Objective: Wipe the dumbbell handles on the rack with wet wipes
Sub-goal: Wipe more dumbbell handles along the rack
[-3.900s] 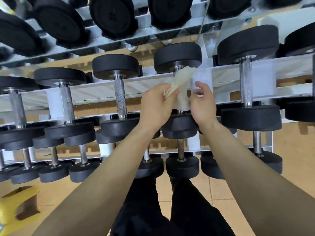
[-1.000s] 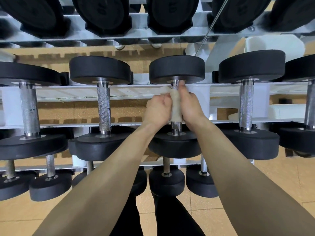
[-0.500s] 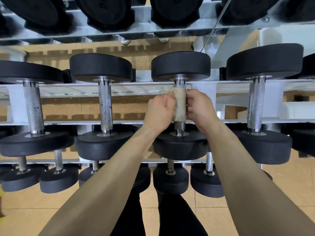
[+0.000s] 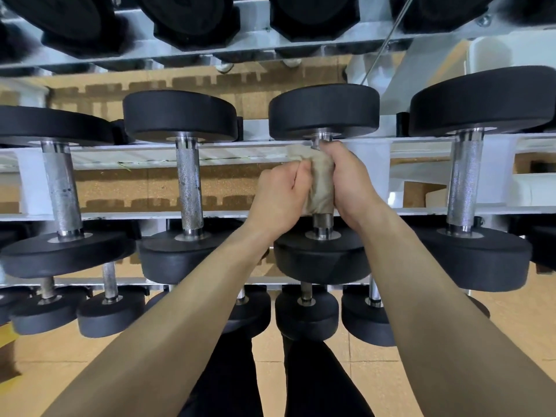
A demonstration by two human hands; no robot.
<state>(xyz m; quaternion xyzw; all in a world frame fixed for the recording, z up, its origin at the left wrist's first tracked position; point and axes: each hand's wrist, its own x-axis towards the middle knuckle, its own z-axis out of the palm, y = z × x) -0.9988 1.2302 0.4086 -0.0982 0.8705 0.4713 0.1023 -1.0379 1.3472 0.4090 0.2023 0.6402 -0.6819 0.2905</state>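
- Beige, creased wet wipe (image 4: 322,182): wrapped round the upper part of a steel dumbbell handle (image 4: 322,220), just toward 1 o'clock from the middle of the view. A loose corner sticks out toward 10 o'clock. Bare handle shows under the wipe at 6 o'clock.
- Black, round-headed centre dumbbell (image 4: 322,258): lies across the middle tier of the white metal rack (image 4: 150,156). Its far head is at 12 o'clock of the wipe and its near head at 6 o'clock.
- Left hand (image 4: 282,191): at 9 o'clock of the wipe. Grip closed, fingers curled onto the wipe's left side.
- Right hand (image 4: 349,182): at 3 o'clock of the wipe. Grip closed round wipe and handle together; its uppermost finger reaches the steel collar under the far head.
- Black neighbouring dumbbell with bare knurled steel handle (image 4: 189,182): same tier, at 9 o'clock of the hands and well apart from them.
- Similar black dumbbell, far left (image 4: 61,191): same tier, its handle marked with dark spots.
- Large black dumbbell, right (image 4: 464,182): same tier, at 3 o'clock of the hands.
- Black dumbbell heads, upper tier (image 4: 192,19): in a row along 12 o'clock.
- Smaller black dumbbells, lower tier (image 4: 111,314): in a row toward 7 o'clock, with more behind the forearms.
- Tan tiled floor (image 4: 361,386): at 6 o'clock, under the person's dark trousers (image 4: 319,383).
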